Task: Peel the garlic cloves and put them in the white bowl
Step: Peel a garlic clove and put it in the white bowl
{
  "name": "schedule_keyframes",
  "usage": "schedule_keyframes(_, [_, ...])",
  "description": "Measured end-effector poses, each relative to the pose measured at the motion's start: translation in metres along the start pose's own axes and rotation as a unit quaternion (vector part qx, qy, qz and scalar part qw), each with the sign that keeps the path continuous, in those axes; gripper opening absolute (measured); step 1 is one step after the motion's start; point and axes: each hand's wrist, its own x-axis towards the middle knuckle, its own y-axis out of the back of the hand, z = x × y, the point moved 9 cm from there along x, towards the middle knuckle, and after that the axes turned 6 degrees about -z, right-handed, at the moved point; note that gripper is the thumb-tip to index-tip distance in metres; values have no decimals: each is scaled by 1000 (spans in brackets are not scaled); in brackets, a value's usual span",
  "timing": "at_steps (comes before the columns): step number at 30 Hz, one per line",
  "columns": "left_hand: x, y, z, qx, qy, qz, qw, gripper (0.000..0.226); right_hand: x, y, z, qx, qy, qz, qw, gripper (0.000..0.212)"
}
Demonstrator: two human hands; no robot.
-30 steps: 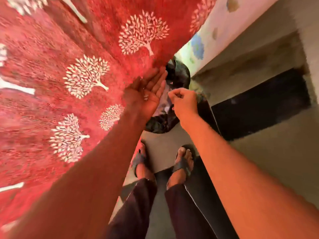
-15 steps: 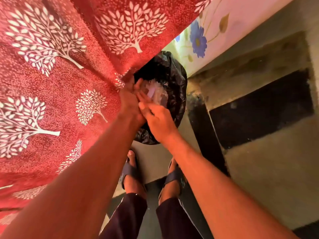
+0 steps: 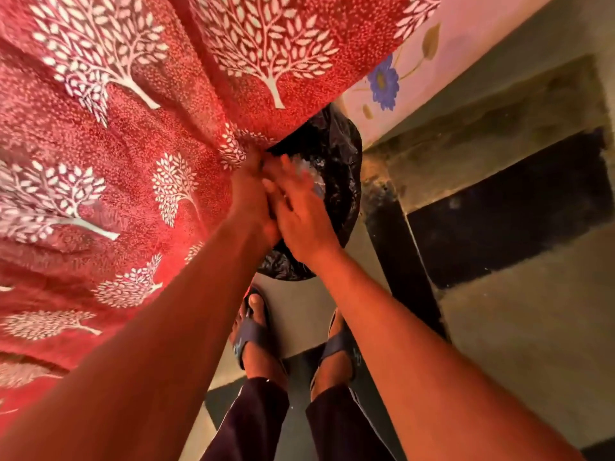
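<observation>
Head view: left hand (image 3: 248,197) and right hand (image 3: 299,211), fingers loosely spread and holding nothing visible, rub together over the black bag (image 3: 336,168). Brush palms well inside its rim so skins drop in. Half a second ago they'd only just met. Cloves and bowl: unseen.

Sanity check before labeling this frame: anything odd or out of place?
No garlic cloves or white bowl in view. Both hands, left and right, are pressed together over a black bag on the floor, beside the red cloth.
</observation>
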Motion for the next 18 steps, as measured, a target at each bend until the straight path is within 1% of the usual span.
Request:
schedule_keyframes(1, [-1, 0, 1, -4, 3, -1, 1000, 62, -2, -4, 4, 33, -1, -30, 999, 43])
schedule_keyframes(2, [-4, 1, 3, 1, 8, 1, 1000, 68, -3, -1, 13, 54, -17, -39, 998, 39])
schedule_keyframes(3, [-6, 0, 3, 17, 19, -3, 1000, 69, -1, 8, 24, 49, -46, -15, 998, 37])
schedule_keyframes(5, [-12, -5, 0, 74, 39, -18, 996, 63, 1, 34, 38, -2, -100, 70, 992, 40])
schedule_keyframes(6, [-15, -6, -2, 100, 42, -18, 994, 59, 0, 41, 37, -10, -108, 103, 989, 42])
schedule_keyframes(7, [-13, -2, -1, 117, 35, -4, 993, 53, 1, 42, 28, 0, -90, 115, 989, 45])
schedule_keyframes(8, [-10, 0, -2, 108, 36, 12, 993, 49, 1, 37, 16, 24, -53, 101, 993, 48])
schedule_keyframes(10, [-8, 4, -7, 80, 52, 34, 995, 52, -6, 17, 1, 47, 12, 24, 999, 48])
schedule_keyframes(11, [-7, 4, -8, 73, 58, 35, 995, 58, -9, 11, 2, 40, 18, -3, 999, 47])
schedule_keyframes(12, [-8, 2, -7, 74, 61, 30, 995, 63, -11, 11, 7, 28, 8, -7, 1000, 47])
schedule_keyframes(14, [-16, -3, -6, 82, 57, 7, 995, 63, -11, 25, 21, -15, -37, 46, 998, 42])
schedule_keyframes(15, [-25, -4, -6, 102, 50, 3, 994, 58, -14, 34, 19, -25, -49, 77, 996, 39])
schedule_keyframes(18, [-63, -7, 4, 165, 4, 10, 986, 27, -31, 54, -4, 3, -41, 146, 988, 36])
